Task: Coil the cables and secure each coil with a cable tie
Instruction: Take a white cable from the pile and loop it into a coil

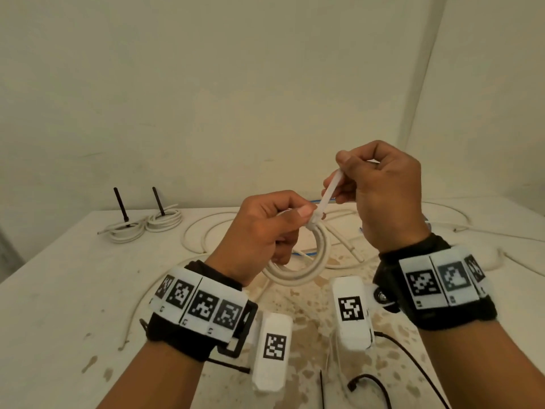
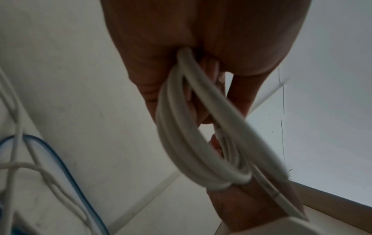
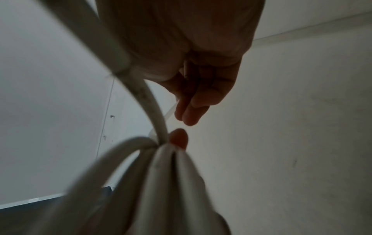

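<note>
From the head view, the left hand holds the round coil of white cable up above the worktop, pinching it by the tie's lock so it stays put. The right hand grips the thin white plastic cable tie by its tail, likely to pull it tight

From the left wrist, the coil hangs blurry under the fingers

From the right wrist, the tie is mostly hidden
</note>
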